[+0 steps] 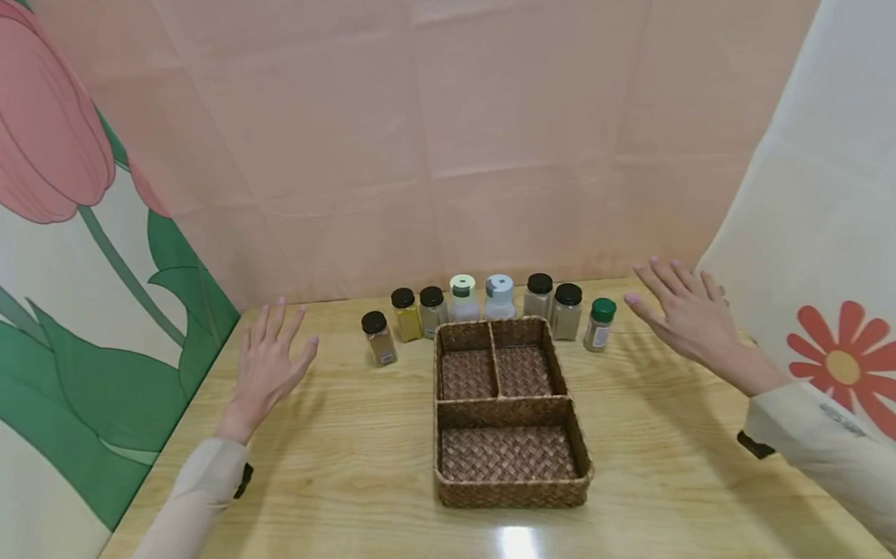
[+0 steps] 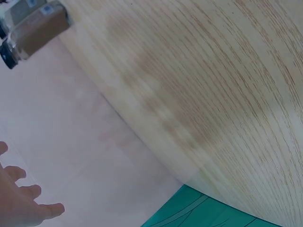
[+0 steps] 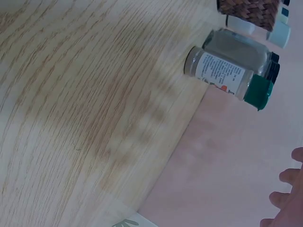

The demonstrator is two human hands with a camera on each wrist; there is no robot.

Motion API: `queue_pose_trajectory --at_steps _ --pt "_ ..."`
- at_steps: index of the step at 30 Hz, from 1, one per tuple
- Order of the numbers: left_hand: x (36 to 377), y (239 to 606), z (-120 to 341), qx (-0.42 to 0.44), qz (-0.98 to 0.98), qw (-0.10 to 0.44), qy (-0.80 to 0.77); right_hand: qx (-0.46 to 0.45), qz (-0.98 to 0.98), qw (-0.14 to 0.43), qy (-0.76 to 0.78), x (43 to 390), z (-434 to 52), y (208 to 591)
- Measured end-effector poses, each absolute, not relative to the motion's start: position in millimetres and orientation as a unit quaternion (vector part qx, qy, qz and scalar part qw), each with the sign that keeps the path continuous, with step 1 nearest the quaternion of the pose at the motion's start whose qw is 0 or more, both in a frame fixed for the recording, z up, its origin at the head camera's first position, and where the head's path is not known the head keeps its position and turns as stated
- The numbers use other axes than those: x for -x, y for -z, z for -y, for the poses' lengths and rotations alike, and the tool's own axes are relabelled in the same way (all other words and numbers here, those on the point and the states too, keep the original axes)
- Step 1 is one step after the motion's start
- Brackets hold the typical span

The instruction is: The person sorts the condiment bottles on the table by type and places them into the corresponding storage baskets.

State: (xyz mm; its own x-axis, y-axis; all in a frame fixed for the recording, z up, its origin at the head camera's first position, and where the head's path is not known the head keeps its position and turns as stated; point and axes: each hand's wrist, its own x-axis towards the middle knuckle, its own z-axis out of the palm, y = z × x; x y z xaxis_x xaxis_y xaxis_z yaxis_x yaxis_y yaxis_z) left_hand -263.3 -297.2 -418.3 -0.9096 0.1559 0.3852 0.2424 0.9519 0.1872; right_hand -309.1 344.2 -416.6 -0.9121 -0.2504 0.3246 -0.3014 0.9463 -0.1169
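My left hand point(image 1: 267, 367) is held above the left part of the table with its fingers straight and spread, gripping nothing. Nearest to it stands a black-capped jar of brown spice point(image 1: 381, 347). On the other side, my right hand point(image 1: 687, 315) hovers with fingers spread, holding nothing. A green-capped spice jar point(image 1: 598, 332) is closest to that hand, and its printed label point(image 3: 220, 72) shows in the right wrist view. Between the hands lies a woven brown basket point(image 1: 512, 493) with three compartments, nothing in them. Only fingers of each hand show in the wrist views.
Behind the basket runs a row of bottles: a yellow spice jar point(image 1: 409, 321), a greyish jar point(image 1: 433, 319), two white bottles point(image 1: 464, 307) and two black-capped jars point(image 1: 566, 318). A pink cloth point(image 1: 499, 148) hangs along the table's back edge, with printed cloths at both sides.
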Motion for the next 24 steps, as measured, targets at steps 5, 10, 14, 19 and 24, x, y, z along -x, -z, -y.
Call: queue_pose_trajectory --at_steps 5,10,14,19,24 --pt "263.3 417.4 296.6 0.104 0.969 0.191 0.122 -0.141 0.974 0.154 -0.082 307.9 -344.3 415.8" --pt "263.4 417.2 295.6 0.105 0.967 0.197 0.12 -0.142 0.975 0.152 -0.08 306.3 -344.0 415.6" --pt "264.8 417.7 294.9 0.104 0.968 0.195 0.118 -0.146 0.974 0.154 -0.08 304.7 -343.7 415.9" --pt "266.0 418.5 292.9 0.1 0.97 0.188 0.121 -0.149 0.973 0.156 -0.079 303.3 -343.7 417.2" --pt "266.3 419.5 289.6 0.098 0.967 0.191 0.136 -0.158 0.97 0.168 -0.077 301.1 -342.4 420.0"
